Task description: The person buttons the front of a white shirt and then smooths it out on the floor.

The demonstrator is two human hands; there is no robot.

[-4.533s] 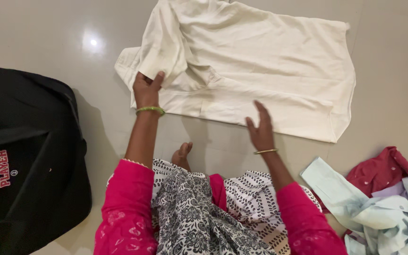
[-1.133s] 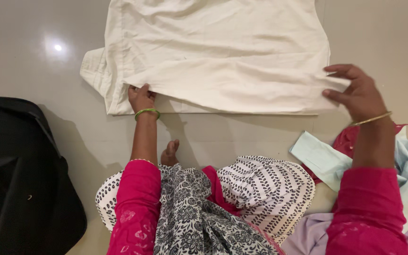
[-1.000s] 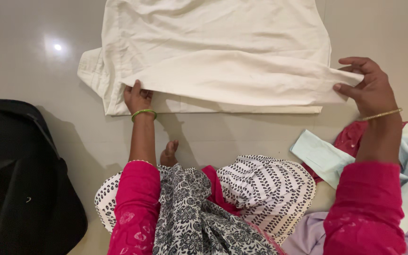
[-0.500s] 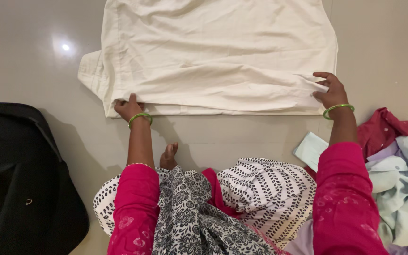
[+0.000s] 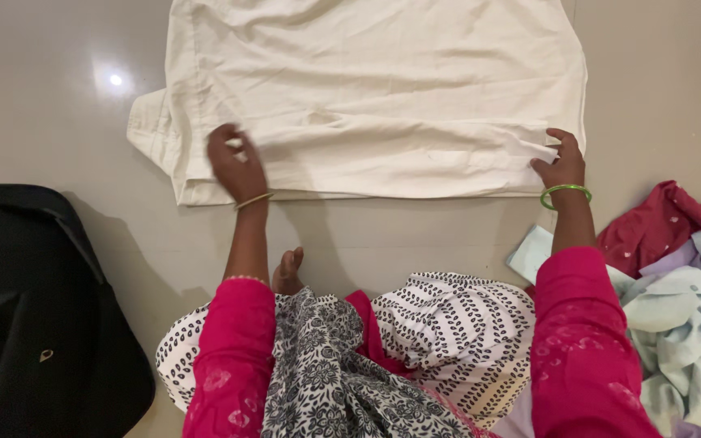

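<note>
A cream cloth garment, soft and creased, lies spread on the glossy floor. The left hand presses its folded edge, fingers loosely spread. The right hand pinches the edge's far end. Crumpled clothes lie beside the right wrist.

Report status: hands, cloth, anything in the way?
Left hand flat on cream cloth. Right hand pinching its folded edge. Clothes pile right, black bag left, both apart.
</note>
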